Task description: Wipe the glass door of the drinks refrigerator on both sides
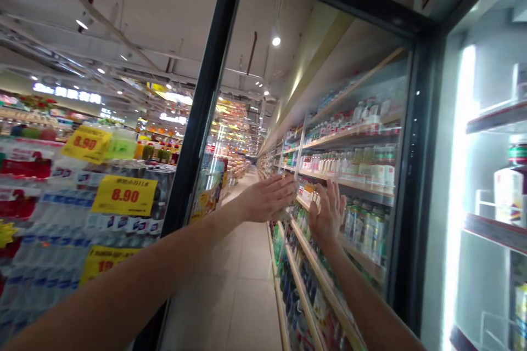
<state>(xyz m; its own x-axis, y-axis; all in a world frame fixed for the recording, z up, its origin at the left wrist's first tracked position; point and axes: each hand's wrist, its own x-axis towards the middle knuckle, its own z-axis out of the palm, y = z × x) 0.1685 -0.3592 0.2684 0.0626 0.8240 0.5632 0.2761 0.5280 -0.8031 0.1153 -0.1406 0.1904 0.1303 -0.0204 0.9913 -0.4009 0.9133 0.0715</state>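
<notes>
A glass door with a black frame (206,93) stands swung out in front of me, and shelves of bottles show through its pane. My left hand (267,197) is stretched out before the glass, fingers straight and pointing right, with nothing visible in it. Just to its right, my right hand (328,211) is raised with the fingers apart, also holding nothing that I can see. I cannot tell whether either hand touches the pane. Both hands are slightly blurred.
On the right is a lit cooler with racks (494,230) and a dark bottle with a white label (510,192). Stacked packs of bottled water (61,230) with yellow price signs (123,195) stand at left. A tiled aisle floor (251,274) runs ahead beyond the glass.
</notes>
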